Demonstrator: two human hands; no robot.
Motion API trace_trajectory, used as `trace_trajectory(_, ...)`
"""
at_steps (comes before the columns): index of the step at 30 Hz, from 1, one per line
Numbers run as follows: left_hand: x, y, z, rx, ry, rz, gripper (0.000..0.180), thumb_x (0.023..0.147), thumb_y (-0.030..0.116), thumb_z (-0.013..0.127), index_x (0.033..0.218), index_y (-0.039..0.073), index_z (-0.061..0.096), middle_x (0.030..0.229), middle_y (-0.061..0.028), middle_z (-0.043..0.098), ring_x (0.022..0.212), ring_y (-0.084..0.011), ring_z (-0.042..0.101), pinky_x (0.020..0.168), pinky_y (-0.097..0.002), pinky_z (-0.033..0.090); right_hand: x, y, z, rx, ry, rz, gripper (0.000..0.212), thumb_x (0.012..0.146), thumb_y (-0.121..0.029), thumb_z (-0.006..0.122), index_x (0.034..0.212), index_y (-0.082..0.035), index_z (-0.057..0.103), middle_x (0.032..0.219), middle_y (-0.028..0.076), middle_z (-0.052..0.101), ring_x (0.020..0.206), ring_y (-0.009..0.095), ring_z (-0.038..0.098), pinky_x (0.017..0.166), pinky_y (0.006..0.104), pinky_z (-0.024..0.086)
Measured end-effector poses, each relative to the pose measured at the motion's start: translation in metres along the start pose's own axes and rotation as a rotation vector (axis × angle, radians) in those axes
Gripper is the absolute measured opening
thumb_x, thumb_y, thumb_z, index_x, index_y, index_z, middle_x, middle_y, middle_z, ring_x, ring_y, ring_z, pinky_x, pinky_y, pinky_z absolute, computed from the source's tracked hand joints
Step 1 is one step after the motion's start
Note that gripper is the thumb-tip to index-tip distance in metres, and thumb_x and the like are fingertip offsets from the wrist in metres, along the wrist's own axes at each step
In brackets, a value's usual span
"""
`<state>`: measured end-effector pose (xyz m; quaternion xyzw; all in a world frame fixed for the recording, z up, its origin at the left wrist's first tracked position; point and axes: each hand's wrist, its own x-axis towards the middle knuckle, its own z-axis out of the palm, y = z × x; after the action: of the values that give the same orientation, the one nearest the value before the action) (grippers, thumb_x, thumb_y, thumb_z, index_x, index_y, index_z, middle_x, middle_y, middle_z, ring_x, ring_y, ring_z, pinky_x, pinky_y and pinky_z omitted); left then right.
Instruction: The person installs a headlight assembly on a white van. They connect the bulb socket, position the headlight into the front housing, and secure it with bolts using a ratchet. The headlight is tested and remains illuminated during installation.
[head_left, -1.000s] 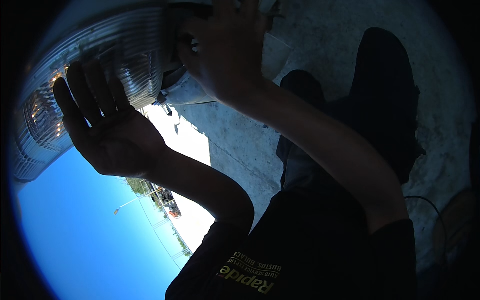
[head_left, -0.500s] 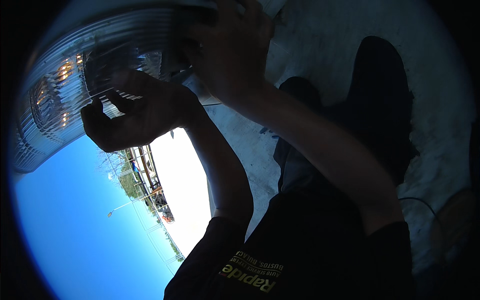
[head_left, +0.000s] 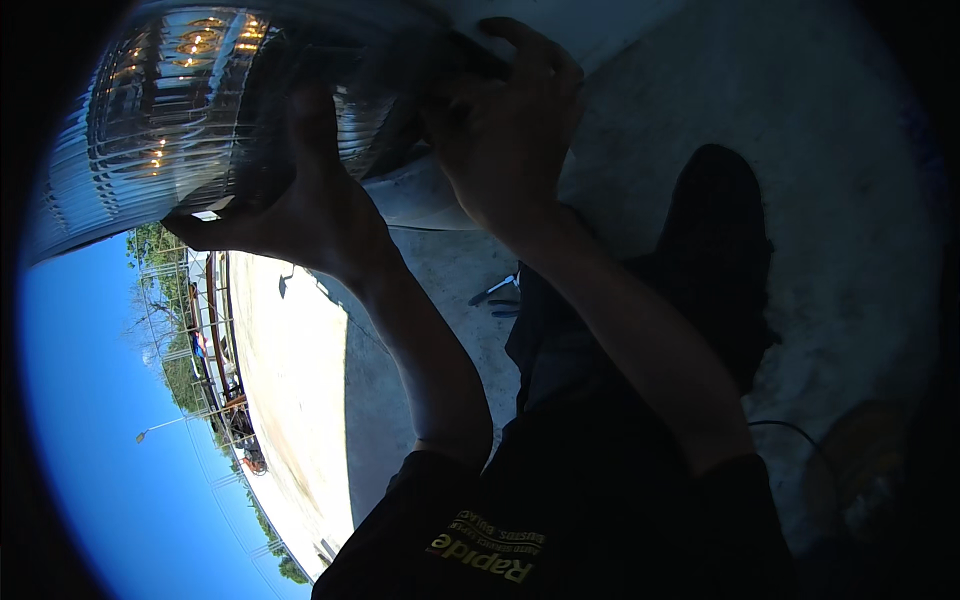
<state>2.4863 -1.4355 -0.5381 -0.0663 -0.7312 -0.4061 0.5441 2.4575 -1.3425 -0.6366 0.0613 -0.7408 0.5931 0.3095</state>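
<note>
A ribbed, clear vehicle headlight [head_left: 170, 130] with orange glints inside fills the upper left. Across its lens and lower edge spreads my left hand [head_left: 315, 215], one digit pointing up over the lens and another along the bottom edge, gripping it. At the lamp's dark right end is my right hand [head_left: 515, 140], its fingers bent with one reaching further up. Deep shadow hides what those fingertips hold.
On the floor by my leg lies a small hand tool with dark handles [head_left: 495, 290]. A dark cable [head_left: 800, 430] curves toward a brownish round object [head_left: 870, 450] at lower right. My shoe [head_left: 715, 200] rests on the concrete floor [head_left: 640, 120]. Sunlit ground and a fence lie beyond at left.
My left hand, curled loosely in front of the lens before, has turned and spread onto the headlight. The view has shifted, and my right hand stays by the lamp's dark end.
</note>
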Motion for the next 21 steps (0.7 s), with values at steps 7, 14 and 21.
trace_trajectory(7, -0.006, -0.003, 0.002, 0.038, 0.039, 0.098, 0.096, 0.081, -0.003, 0.09, 0.148, 0.009, 0.023, 0.138, -0.0247, 0.052, 0.118, -0.035, 0.067, 0.099, -0.0501, 0.068, -0.002, -0.006, 0.003, 0.027, 0.046, 0.017, 0.015, 0.079, -0.019, 0.087, 0.092, -0.014, 0.082, 0.149, 0.012, 0.053, 0.14, 0.041, 0.038, 0.111, 0.0584, 0.037)
trace_trajectory(14, -0.004, 0.003, 0.001, 0.285, 0.07, -0.032, 0.128, 0.068, 0.02, 0.104, 0.158, -0.001, 0.015, 0.144, -0.0227, 0.049, 0.127, -0.0346, 0.06, 0.111, -0.0477, 0.059, 0.002, -0.004, -0.001, 0.018, 0.036, -0.007, 0.017, 0.08, -0.019, 0.086, 0.09, -0.007, 0.079, 0.153, 0.014, 0.047, 0.142, 0.042, 0.037, 0.114, 0.0586, 0.035)
trace_trajectory(21, -0.009, 0.015, 0.004, 0.636, 0.104, 0.081, 0.124, 0.07, 0.02, 0.103, 0.156, 0.005, 0.016, 0.14, -0.0219, 0.052, 0.125, -0.032, 0.061, 0.108, -0.0381, 0.06, 0.005, -0.011, -0.01, 0.016, -0.066, 0.081, 0.013, 0.079, -0.015, 0.088, 0.09, -0.012, 0.082, 0.152, 0.014, 0.046, 0.145, 0.043, 0.033, 0.116, 0.0589, 0.038)
